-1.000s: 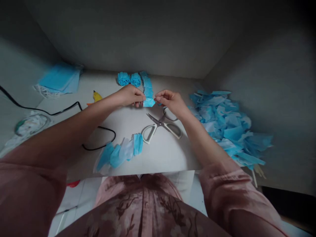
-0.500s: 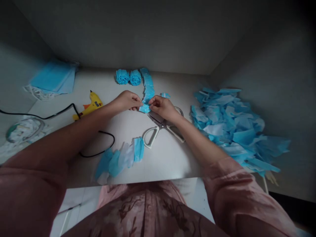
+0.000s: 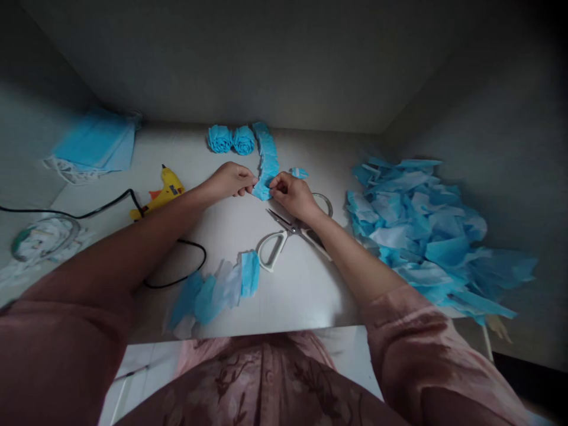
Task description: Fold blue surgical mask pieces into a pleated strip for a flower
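Two hands [image 3: 294, 194] pinch a blue strip [image 3: 268, 155] at a pale table [image 3: 306, 293] between grey walls [image 3: 266, 65].

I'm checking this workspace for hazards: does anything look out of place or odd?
The scissors lie open near the right hand, blades exposed. On the right, the heap of blue pieces sprawls untidily, some seeming to overhang the edge of the table.

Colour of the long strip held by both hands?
The strip is light blue, best seen in the head view.
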`<state>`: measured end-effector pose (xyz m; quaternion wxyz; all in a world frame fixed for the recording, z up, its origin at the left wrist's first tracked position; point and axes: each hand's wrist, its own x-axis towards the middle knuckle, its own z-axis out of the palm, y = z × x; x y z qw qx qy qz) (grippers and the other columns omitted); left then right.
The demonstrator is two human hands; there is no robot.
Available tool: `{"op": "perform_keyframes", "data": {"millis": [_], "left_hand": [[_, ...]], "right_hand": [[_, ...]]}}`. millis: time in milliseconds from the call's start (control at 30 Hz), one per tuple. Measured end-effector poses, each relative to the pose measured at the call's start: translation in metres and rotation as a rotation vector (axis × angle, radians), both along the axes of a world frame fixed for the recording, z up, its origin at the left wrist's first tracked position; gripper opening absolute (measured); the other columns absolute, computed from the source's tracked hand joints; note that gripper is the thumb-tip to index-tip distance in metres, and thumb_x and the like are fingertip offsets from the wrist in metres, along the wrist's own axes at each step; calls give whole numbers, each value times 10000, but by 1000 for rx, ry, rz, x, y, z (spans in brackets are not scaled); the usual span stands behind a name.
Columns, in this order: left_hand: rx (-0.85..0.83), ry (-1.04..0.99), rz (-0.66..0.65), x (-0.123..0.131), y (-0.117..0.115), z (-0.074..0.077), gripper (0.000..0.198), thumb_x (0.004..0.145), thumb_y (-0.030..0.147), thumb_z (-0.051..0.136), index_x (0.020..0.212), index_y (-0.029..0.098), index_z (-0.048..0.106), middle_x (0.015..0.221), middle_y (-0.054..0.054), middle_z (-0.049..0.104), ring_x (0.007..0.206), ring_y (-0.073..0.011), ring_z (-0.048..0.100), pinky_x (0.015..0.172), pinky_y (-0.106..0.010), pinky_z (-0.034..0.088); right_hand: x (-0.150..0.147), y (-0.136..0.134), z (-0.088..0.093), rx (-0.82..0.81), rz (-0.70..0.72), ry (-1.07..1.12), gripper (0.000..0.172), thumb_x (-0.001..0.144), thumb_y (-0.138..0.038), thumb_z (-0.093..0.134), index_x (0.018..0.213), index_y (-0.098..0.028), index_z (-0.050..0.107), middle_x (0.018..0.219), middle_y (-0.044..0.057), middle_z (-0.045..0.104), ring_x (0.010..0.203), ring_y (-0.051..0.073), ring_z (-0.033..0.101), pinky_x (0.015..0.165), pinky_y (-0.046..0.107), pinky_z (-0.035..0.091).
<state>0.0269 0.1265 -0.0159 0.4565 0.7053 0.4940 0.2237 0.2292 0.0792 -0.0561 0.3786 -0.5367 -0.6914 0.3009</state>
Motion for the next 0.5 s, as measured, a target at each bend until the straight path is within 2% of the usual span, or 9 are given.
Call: {"op": "perform_keyframes", "data": {"millis": [267, 500], "left_hand": [[-31, 31, 37, 5, -5, 6, 65, 735, 194, 718, 729, 143, 679, 626, -6, 649, 508, -82, 515, 492, -206, 394], [48, 47, 20, 6, 3, -4, 68, 698, 208, 688, 722, 145, 681, 601, -12, 638, 498, -86, 511, 486, -202, 375]], "right_hand": [[-2, -2, 3, -6, -12, 0, 66, 794, -171, 599, 845, -213, 593, 761, -9, 630, 688, 141, 566, 682, 274, 425], [-4, -4, 5, 8, -38, -81, 78, 807, -153, 592, 850, -209, 625, 806, 12, 682, 715, 153, 594, 701, 283, 430]]}}
